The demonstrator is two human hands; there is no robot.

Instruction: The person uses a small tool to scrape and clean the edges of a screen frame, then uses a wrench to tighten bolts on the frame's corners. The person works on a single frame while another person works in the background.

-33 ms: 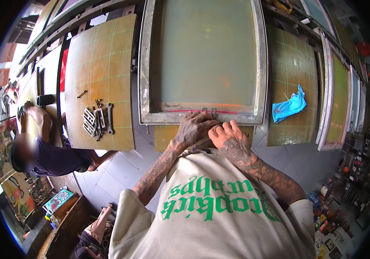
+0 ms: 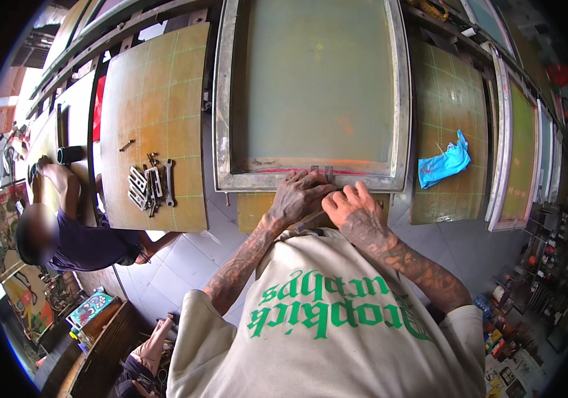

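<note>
A screen-printing frame [image 2: 403, 142] with metal sides and a taut grey-green mesh lies straight ahead of me. My left hand [image 2: 295, 198] rests over its front bar, fingers bent and pressed together beside a small metal bracket [image 2: 323, 171]. Close by on the right, my right hand [image 2: 355, 207] is curled just below the bar, near the left fingertips. Whatever its fingers grip is hidden. A dark, bar-like piece [image 2: 307, 222] shows partly beneath the hands, in front of my shirt.
On the left board [image 2: 158, 73] lie an open-end wrench [image 2: 170, 182], several metal clamps [image 2: 138, 189] and a bolt [image 2: 126, 144]. The right board [image 2: 446, 86] carries a blue cloth or glove [image 2: 444, 162]. More frames [image 2: 512, 152] stand further right. Another person [image 2: 91, 239] works at far left.
My right hand has turned a little and shifted slightly to the right. The left hand and the frame look unmoved.
</note>
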